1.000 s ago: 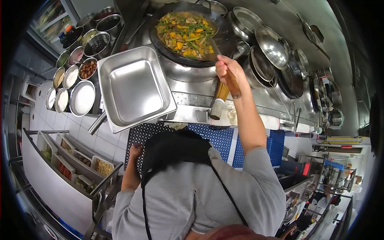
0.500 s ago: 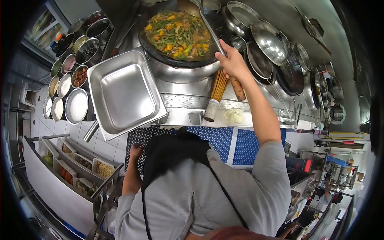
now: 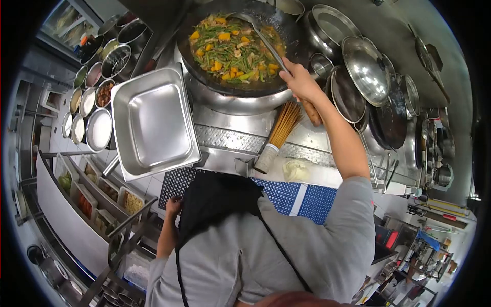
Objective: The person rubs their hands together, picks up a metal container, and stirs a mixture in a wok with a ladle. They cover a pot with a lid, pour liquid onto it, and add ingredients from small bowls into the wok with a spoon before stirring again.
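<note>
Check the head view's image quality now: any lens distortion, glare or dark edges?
Head view: strong fisheye bending, with rounded black corners; bright glare inside the steel pan and on the domed lid; the black apron loses most detail; far-right shelving looks tilted and too small to read.

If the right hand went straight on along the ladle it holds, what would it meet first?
Probably the wok's near right side: the right hand and ladle point up-left across the wok. Its height is unclear, so it might pass over the rim.
</note>
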The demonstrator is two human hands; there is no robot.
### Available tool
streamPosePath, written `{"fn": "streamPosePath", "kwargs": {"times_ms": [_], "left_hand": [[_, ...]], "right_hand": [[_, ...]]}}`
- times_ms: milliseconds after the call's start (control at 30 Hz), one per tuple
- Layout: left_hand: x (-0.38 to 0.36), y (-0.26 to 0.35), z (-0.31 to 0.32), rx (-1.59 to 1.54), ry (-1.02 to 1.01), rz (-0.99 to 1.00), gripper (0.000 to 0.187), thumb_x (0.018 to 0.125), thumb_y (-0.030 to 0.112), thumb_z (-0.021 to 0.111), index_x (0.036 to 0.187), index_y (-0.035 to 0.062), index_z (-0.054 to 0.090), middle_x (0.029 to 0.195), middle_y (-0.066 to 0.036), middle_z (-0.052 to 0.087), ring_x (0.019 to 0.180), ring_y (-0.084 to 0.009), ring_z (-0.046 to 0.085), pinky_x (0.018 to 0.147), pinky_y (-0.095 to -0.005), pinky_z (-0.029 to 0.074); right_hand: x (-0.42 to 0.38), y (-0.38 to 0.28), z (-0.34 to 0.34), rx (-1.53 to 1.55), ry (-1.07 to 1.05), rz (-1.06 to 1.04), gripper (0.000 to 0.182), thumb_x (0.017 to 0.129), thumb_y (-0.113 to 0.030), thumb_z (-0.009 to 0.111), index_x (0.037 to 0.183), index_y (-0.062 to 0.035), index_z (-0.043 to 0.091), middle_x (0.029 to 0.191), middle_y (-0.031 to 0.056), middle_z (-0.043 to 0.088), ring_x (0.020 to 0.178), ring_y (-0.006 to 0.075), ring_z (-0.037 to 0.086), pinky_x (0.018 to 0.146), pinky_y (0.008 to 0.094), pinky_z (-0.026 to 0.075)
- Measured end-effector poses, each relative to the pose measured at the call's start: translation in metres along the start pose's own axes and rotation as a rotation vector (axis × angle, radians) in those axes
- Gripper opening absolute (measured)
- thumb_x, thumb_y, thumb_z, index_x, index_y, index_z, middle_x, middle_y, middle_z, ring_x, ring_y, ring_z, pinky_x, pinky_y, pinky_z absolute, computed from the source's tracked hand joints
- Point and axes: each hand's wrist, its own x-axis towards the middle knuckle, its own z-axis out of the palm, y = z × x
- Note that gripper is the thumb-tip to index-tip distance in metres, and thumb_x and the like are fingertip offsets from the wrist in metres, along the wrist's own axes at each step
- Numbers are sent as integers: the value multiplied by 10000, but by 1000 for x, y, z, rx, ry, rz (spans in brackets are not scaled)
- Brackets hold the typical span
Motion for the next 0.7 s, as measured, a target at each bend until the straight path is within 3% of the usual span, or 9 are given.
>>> {"fn": "streamPosePath", "kwargs": {"times_ms": [133,200,333,433,500,533,600,667,700], "left_hand": [[46,0,10,144,23,325,395,779,160,691,1130,-22,675,875,-143,718,694,-203,684,631,-332,539],[51,38,2,183,-86,222,379,789,142,669,1129,-25,671,862,-148,714,686,-188,680,617,-322,533],[59,91,-7,112,-69,326,382,778,127,674,1115,-51,657,830,-131,710,652,-181,667,594,-306,524],[62,100,-6,61,-40,357,336,798,216,666,1091,56,706,819,-135,727,728,-184,700,674,-335,546],[77,94,-4,105,-75,404,359,777,175,674,1074,-28,679,769,-152,708,663,-182,682,627,-330,538],[79,94,-4,126,-89,427,373,767,154,678,1065,-70,665,744,-160,698,631,-181,674,604,-328,535],[85,78,-2,124,-82,457,358,755,201,689,1029,-30,691,801,-161,715,682,-228,700,639,-350,546],[108,50,4,95,-164,402,356,748,226,697,1029,9,706,841,-156,725,739,-253,712,679,-364,552],[97,57,1,338,-103,400,315,754,233,687,1016,61,723,853,-145,727,819,-279,711,733,-383,546]], "right_hand": [[-70,-15,-11,-26,-20,47,540,950,-185,559,1437,-5,412,680,219,621,474,293,602,528,412,502],[-99,-16,-11,-223,97,-69,540,943,-182,571,1434,-17,418,724,266,619,576,368,627,608,438,503],[-154,-37,-9,-322,235,-116,537,933,-183,591,1430,-52,436,806,321,601,757,459,628,714,470,488],[-193,-73,-12,-242,204,3,539,933,-176,592,1440,-84,436,803,309,613,727,442,639,698,459,492],[-208,-91,-14,-259,148,88,523,935,-170,585,1432,-82,446,839,317,618,777,452,643,733,471,491],[-204,-90,-9,-293,138,31,516,935,-171,582,1426,-77,451,863,319,620,809,457,642,750,480,486],[-186,-74,6,-358,112,-80,502,936,-173,576,1414,-68,460,910,324,626,873,467,638,783,499,477],[-132,-53,27,-424,55,15,526,935,-176,563,1419,-28,418,937,323,628,932,482,618,816,509,469],[-106,-29,44,-437,117,3,580,931,-172,564,1464,-47,370,895,313,630,913,477,619,808,498,471]]}}
